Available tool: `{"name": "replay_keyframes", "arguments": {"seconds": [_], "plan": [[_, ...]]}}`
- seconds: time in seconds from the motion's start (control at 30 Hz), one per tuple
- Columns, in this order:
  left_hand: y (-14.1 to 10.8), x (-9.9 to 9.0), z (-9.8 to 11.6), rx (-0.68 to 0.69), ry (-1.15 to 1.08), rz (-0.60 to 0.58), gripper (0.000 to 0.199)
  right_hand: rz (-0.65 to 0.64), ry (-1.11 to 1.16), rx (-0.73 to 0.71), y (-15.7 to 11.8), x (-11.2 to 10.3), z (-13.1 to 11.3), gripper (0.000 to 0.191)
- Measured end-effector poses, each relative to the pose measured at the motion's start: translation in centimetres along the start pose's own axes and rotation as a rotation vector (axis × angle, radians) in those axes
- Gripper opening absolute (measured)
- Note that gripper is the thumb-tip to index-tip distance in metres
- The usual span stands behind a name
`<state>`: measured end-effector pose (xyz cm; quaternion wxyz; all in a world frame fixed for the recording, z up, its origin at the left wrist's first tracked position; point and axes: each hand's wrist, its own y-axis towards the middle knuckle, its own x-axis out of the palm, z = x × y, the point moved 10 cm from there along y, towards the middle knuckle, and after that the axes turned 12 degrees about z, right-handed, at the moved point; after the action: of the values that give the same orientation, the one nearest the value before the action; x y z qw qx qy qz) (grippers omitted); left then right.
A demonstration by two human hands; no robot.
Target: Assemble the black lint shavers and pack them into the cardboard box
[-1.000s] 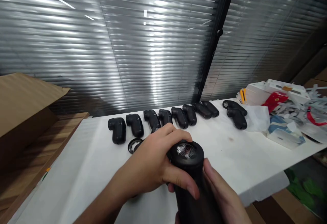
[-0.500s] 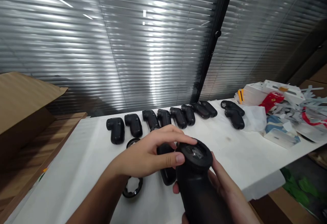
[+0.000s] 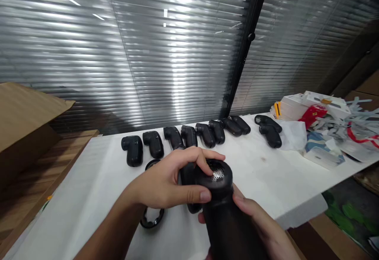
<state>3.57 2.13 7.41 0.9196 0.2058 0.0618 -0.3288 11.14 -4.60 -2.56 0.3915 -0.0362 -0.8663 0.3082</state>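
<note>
The black device (image 3: 229, 216) is held above the near middle of the white table (image 3: 251, 181), mesh end up, with tabletop stretching from it to the slanting near-right edge; a row of similar devices (image 3: 205, 135) lines the far edge, and packaging (image 3: 315, 115) is heaped far right. The left hand (image 3: 173, 181) comes in half-curled from the left, thumb on the device's head and one bent fingertip at the mesh (image 3: 219, 174). The right hand (image 3: 257, 218) wraps the handle from the right, closed around it.
</note>
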Motion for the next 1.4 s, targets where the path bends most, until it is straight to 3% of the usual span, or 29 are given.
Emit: {"name": "replay_keyframes", "arguments": {"seconds": [0.27,0.43,0.7,0.9,1.17,1.3,1.4], "plan": [[-0.2,0.3,0.6,0.023,0.051,-0.049,0.043,-0.091,-0.002,0.113,0.6,0.0,1.8,0.071],[0.0,0.4,0.8,0.051,0.109,-0.082,0.055,-0.043,0.023,0.18,-0.4,0.4,1.8,0.064],[-0.2,1.2,0.8,0.103,0.17,-0.171,0.056,-0.034,-0.03,0.007,-0.4,0.7,0.3,0.063],[-0.4,1.6,1.2,0.133,0.235,-0.195,0.058,-0.018,-0.027,-0.011,1.0,-0.9,1.6,0.064],[-1.2,4.1,1.3,0.158,0.414,-0.255,0.086,-0.05,-0.154,-0.215,1.6,-3.0,1.5,0.064],[-1.4,5.6,1.3,0.189,0.44,-0.288,0.086,-0.078,-0.158,-0.236,1.0,-3.9,2.0,0.073],[-1.4,6.7,1.9,0.233,0.403,-0.292,0.082,-0.025,-0.183,-0.275,0.3,-5.3,1.9,0.077]]}}
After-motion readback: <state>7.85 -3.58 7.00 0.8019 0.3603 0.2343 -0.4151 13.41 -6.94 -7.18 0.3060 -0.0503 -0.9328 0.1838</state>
